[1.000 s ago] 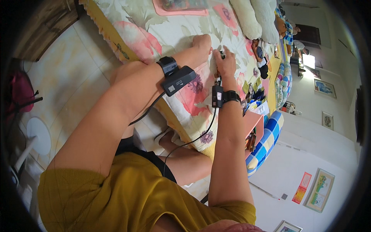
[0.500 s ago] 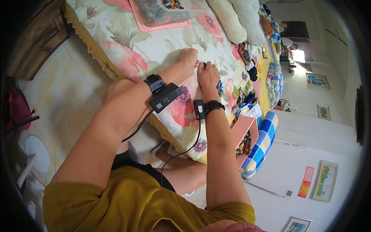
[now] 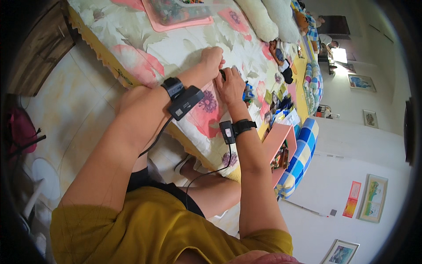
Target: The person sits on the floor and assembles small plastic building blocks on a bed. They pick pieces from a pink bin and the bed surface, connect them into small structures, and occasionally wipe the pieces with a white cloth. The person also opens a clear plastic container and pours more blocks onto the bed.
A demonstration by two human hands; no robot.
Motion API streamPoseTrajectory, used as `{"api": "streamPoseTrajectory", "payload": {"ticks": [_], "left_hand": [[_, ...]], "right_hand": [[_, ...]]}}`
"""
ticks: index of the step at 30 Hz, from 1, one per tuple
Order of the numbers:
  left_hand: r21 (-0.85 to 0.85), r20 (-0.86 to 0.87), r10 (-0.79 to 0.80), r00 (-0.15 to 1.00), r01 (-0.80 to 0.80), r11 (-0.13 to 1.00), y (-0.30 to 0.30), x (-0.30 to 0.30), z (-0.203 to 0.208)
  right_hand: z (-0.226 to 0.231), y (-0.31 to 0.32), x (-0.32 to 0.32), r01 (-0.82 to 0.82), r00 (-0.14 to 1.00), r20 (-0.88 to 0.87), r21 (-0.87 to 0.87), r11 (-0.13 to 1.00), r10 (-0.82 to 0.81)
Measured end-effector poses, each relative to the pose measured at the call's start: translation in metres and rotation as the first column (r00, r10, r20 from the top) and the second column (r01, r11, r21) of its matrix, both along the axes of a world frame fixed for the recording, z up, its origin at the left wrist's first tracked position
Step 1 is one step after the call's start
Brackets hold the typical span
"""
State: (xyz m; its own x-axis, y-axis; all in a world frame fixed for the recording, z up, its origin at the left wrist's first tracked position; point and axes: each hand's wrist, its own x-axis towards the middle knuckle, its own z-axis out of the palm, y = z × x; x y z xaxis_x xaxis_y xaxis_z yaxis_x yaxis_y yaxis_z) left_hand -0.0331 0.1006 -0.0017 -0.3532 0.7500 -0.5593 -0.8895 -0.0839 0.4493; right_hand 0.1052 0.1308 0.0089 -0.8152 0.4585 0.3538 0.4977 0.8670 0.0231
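Note:
Over the flowered bedsheet [image 3: 176, 46], my two hands are close together. My left hand [image 3: 212, 58] is curled closed, its fingertips turned toward the right hand; what they hold, if anything, is hidden. My right hand [image 3: 231, 86] has its fingers closed round a small dark piece [image 3: 223, 75], too small and too covered to name. Just right of that hand lie some small blue pieces [image 3: 248, 91], partly hidden by it. Both wrists wear a black strap with a black box and cable.
A clear plastic box [image 3: 176, 11] of small colourful pieces stands on a pink lid at the far side. A pink open box [image 3: 280, 147] with small pieces sits at the right, near scattered packets and papers [image 3: 281, 108]. White plush legs [image 3: 259, 22] lie beyond. Another person is in the distance.
The view has shifted slightly. My right hand has moved a little left and turned, showing more of its back and fingers. My left hand stays curled beside it.

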Motion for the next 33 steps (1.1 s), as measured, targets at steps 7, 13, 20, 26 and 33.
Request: {"api": "streamPoseTrajectory", "payload": {"ticks": [7, 13, 20, 26, 33], "left_hand": [[-0.049, -0.055, 0.010, 0.998, -0.012, 0.999, 0.000, -0.002, 0.001], [-0.019, -0.117, -0.123, 0.985, 0.122, 0.992, -0.003, 0.003, 0.003], [0.122, -0.336, -0.344, 0.877, 0.403, 0.907, -0.010, 0.020, 0.008], [0.125, -0.464, -0.399, 0.791, 0.504, 0.854, -0.020, 0.034, 0.015], [0.229, -0.562, -0.427, 0.708, 0.629, 0.743, -0.027, 0.037, 0.007]], "right_hand": [[0.007, 0.003, 0.014, 0.097, 0.937, -0.277, -0.376, 0.922, -0.212], [0.024, 0.012, 0.030, -0.110, 0.682, -0.531, -0.755, 0.646, -0.504], [0.040, 0.013, 0.049, -0.609, 0.437, -0.413, -0.790, 0.076, -0.799], [0.034, -0.004, 0.061, -0.731, 0.360, -0.365, -0.682, -0.016, -0.859], [0.031, -0.026, 0.073, -0.705, 0.442, -0.435, -0.709, -0.003, -0.785]]}}
